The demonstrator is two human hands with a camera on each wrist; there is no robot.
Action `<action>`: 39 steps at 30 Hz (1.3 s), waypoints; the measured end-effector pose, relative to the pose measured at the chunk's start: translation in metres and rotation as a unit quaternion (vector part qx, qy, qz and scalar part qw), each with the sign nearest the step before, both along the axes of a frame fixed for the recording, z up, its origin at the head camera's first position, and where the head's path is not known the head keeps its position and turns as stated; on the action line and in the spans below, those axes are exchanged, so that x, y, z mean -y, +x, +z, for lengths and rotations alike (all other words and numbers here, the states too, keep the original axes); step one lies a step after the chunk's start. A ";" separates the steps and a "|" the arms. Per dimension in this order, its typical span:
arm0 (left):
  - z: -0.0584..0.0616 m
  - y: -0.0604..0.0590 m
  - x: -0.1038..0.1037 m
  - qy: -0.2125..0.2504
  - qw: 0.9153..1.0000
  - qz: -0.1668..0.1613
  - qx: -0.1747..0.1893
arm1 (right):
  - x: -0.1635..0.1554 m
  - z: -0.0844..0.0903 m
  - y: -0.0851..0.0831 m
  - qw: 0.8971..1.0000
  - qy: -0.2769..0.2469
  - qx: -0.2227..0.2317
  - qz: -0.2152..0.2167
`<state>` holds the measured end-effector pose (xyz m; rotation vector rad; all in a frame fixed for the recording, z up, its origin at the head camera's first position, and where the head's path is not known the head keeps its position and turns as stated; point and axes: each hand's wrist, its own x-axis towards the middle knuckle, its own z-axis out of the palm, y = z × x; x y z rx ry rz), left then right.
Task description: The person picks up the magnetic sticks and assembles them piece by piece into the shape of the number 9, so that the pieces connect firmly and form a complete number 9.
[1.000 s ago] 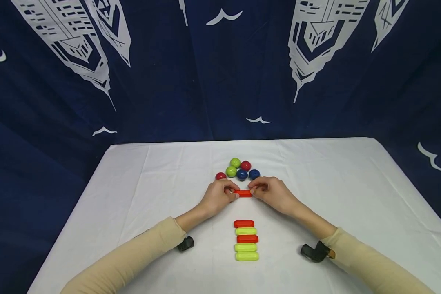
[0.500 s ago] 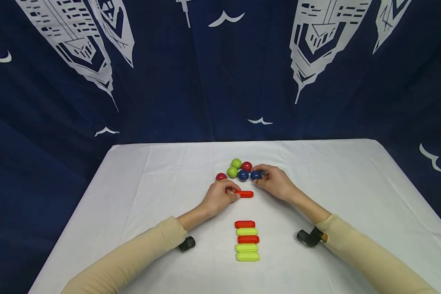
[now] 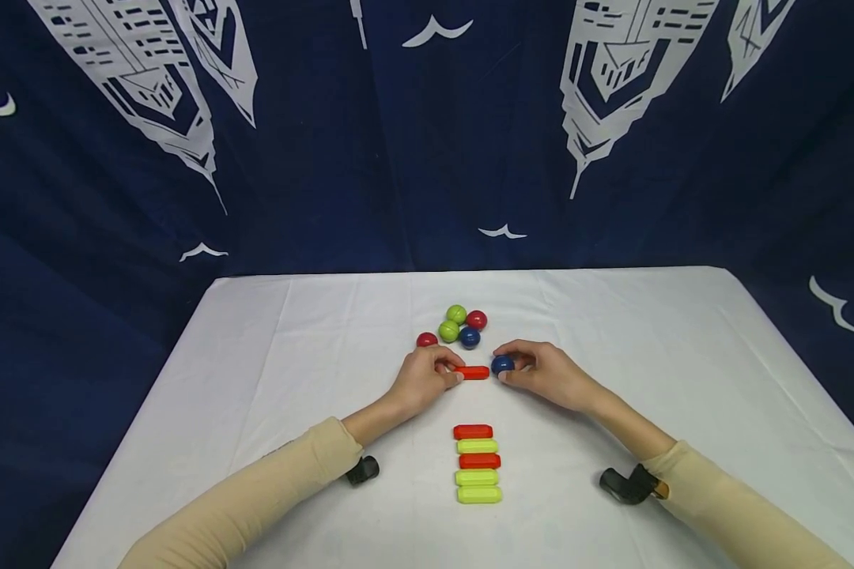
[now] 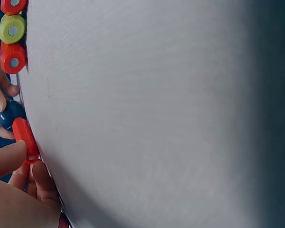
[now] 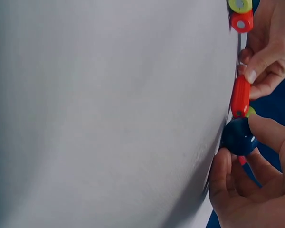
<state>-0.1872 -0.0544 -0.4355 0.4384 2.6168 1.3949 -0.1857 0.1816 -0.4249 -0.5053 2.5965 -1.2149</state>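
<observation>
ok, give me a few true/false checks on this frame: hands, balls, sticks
1. The right hand holds a blue ball. True.
2. The left hand holds a green stick. False: it pinches a red stick.
3. The blue ball is at the right end of the red stick. True.
4. Five sticks lie in a column near the person. True.
5. Eight balls sit in the far cluster. False: five do, two red, two green, one blue.
6. The table is bare wood. False: it has a white cloth.
</observation>
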 end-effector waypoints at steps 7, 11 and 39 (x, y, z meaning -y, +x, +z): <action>0.002 0.001 0.000 0.002 1.000 0.002 -0.010 | 0.003 -0.001 0.004 1.000 -0.006 0.001 -0.001; 0.008 0.002 0.003 0.005 0.999 0.017 -0.043 | 0.002 -0.002 0.004 1.000 -0.006 0.006 -0.002; 0.004 0.005 0.030 0.040 0.999 0.000 0.012 | 0.001 -0.007 0.003 1.000 -0.021 0.006 -0.001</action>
